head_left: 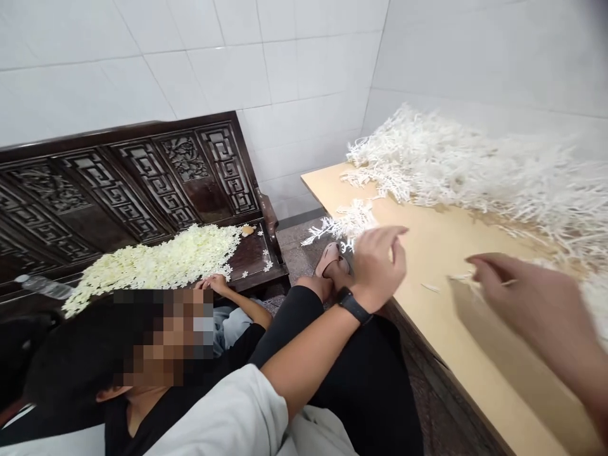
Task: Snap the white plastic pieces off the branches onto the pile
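My left hand [380, 263], with a dark watch on its wrist, is raised over the near edge of the table. Its fingers are closed, and a small bunch of white branching artificial stems [349, 223] sticks out behind it past the table edge. To the right, my right hand [536, 297] hovers low over the tabletop, blurred by motion. Thumb and fingers there are bent together in a pinch; a small pale bit shows at the fingertips, too blurred to name. A loose white piece [430, 287] lies between the hands.
A large heap of white stems [465, 171] covers the back of the wooden table [418, 240]. On the left, a carved dark bench [213, 196] bears a pile of pale yellow-white flowers [161, 259] and a plastic bottle [45, 286]. Another person [137, 354] sits close, one hand [216, 284] at the flowers.
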Available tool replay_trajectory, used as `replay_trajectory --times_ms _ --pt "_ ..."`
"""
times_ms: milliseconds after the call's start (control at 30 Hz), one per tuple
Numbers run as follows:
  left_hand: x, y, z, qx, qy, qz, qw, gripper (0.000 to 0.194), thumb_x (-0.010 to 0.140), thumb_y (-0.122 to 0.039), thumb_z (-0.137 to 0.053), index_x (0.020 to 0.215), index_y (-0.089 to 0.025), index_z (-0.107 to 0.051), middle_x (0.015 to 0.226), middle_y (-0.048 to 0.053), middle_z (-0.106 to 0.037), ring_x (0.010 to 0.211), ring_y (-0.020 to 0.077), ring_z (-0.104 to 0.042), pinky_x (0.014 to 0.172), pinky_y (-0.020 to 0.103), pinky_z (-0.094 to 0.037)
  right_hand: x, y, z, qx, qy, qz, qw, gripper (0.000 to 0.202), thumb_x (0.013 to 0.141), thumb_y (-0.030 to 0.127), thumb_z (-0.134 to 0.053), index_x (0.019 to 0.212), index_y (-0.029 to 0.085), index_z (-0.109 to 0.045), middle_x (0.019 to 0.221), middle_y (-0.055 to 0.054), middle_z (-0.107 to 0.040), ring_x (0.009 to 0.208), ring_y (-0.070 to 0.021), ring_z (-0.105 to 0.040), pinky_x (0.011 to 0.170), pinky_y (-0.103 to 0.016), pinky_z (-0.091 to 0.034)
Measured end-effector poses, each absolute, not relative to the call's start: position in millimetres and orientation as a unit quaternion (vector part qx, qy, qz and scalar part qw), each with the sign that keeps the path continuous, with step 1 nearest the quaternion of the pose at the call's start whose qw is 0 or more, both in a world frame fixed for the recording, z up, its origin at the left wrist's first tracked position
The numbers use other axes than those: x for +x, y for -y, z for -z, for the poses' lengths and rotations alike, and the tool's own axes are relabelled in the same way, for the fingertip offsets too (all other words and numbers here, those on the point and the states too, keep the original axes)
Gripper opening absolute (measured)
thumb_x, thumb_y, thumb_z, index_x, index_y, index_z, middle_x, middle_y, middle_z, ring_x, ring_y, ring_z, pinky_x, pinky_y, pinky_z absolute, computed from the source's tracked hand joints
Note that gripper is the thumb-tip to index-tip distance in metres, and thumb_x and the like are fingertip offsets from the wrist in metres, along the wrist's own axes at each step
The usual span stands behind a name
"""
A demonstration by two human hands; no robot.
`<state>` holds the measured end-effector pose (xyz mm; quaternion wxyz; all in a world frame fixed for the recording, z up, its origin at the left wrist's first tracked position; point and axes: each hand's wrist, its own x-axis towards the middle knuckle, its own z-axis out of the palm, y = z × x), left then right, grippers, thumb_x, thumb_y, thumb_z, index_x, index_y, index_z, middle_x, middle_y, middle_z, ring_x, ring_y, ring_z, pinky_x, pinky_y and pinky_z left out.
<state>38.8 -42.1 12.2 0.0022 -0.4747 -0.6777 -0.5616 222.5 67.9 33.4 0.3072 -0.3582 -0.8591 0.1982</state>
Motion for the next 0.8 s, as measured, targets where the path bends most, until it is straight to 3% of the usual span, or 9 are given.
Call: replay_trajectory --times_ms 67,100,167,267,433,533,633,700,800 --pt "22 50 -14 -0.455 0.743 0.486 0.066 0.035 0.095 -0.02 -0.046 0.128 -0.022 -0.057 0.14 0.01 -0.055 0.135 0.027 -0.044 0.117 0.052 -0.027 203 -39 -26 -0.381 0.867 -0.185 0.263 0.024 0.091 0.036 -0.052 0.088 0.021 -0.07 0.069 -0.008 -0.07 0.048 -0.0183 -0.053 0.051 -0.034 -0.035" --pt "13 53 -13 -0.444 0.772 0.449 0.075 0.04 0.092 -0.022 -0.052 0.132 -0.021 -0.054 0.145 0.012 -0.05 0.138 0.0306 -0.04 0.117 0.055 -0.024 194 -28 -22 -0.356 0.879 -0.203 0.243 0.028 0.092 0.037 -0.049 0.082 0.02 -0.068 0.065 -0.007 -0.068 0.048 -0.0181 -0.054 0.051 -0.033 -0.036" --pt "-3 54 -6 -0.453 0.799 0.393 0.049 0.047 0.088 -0.026 -0.06 0.133 -0.013 -0.053 0.141 0.018 -0.052 0.134 0.0348 -0.043 0.112 0.054 -0.033 181 -13 -14 -0.321 0.898 -0.217 0.211 0.039 0.093 0.042 -0.047 0.063 0.02 -0.058 0.057 -0.005 -0.062 0.051 -0.0179 -0.054 0.053 -0.032 -0.036" --pt "-19 50 7 -0.456 0.798 0.389 0.055 0.036 0.09 -0.017 -0.054 0.125 -0.016 -0.059 0.128 0.013 -0.061 0.124 0.0302 -0.052 0.107 0.047 -0.04 177 -12 -12 -0.334 0.886 -0.251 0.203 0.043 0.095 0.042 -0.044 0.057 0.021 -0.05 0.052 -0.002 -0.057 0.05 -0.0164 -0.051 0.052 -0.03 -0.034" --pt "-31 46 4 -0.419 0.77 0.48 0.032 0.029 0.083 -0.012 -0.06 0.111 -0.015 -0.066 0.115 0.012 -0.068 0.11 0.0273 -0.06 0.096 0.039 -0.047 183 -27 -15 -0.381 0.833 -0.304 0.262 0.026 0.09 0.036 -0.048 0.09 0.02 -0.068 0.091 -0.007 -0.073 0.079 -0.0226 -0.066 0.068 -0.033 -0.048" --pt "-31 52 -20 -0.367 0.741 0.562 -0.005 0.02 0.084 -0.023 -0.063 0.102 -0.015 -0.068 0.102 0.008 -0.071 0.095 0.0242 -0.064 0.085 0.034 -0.049 186 -38 -13 -0.451 0.771 -0.35 0.282 0.03 0.086 0.032 -0.048 0.103 0.016 -0.067 0.1 -0.011 -0.072 0.082 -0.0247 -0.068 0.074 -0.037 -0.051" --pt "-23 58 -48 -0.359 0.68 0.638 -0.04 0.026 0.085 -0.038 -0.065 0.097 -0.015 -0.067 0.089 0.004 -0.071 0.081 0.0197 -0.064 0.073 0.028 -0.049 188 -43 -11 -0.466 0.734 -0.37 0.326 0.034 0.085 0.03 -0.049 0.112 0.015 -0.064 0.108 -0.014 -0.07 0.092 -0.0263 -0.068 0.082 -0.041 -0.053" --pt "-16 58 -59 -0.39 0.642 0.658 -0.051 0.026 0.086 -0.038 -0.064 0.099 -0.015 -0.066 0.09 0.004 -0.071 0.082 0.0193 -0.065 0.072 0.027 -0.05 188 -41 -11 -0.439 0.728 -0.372 0.372 0.035 0.086 0.032 -0.051 0.115 0.016 -0.063 0.119 -0.014 -0.066 0.107 -0.0272 -0.064 0.091 -0.042 -0.051" --pt "-7 50 -53 -0.485 0.628 0.606 -0.048 0.024 0.086 -0.021 -0.06 0.109 -0.019 -0.066 0.108 0.006 -0.072 0.1 0.0212 -0.066 0.089 0.031 -0.051 188 -34 -13 -0.395 0.729 -0.409 0.381 0.032 0.09 0.038 -0.051 0.111 0.018 -0.064 0.118 -0.014 -0.066 0.108 -0.0273 -0.063 0.09 -0.041 -0.052"
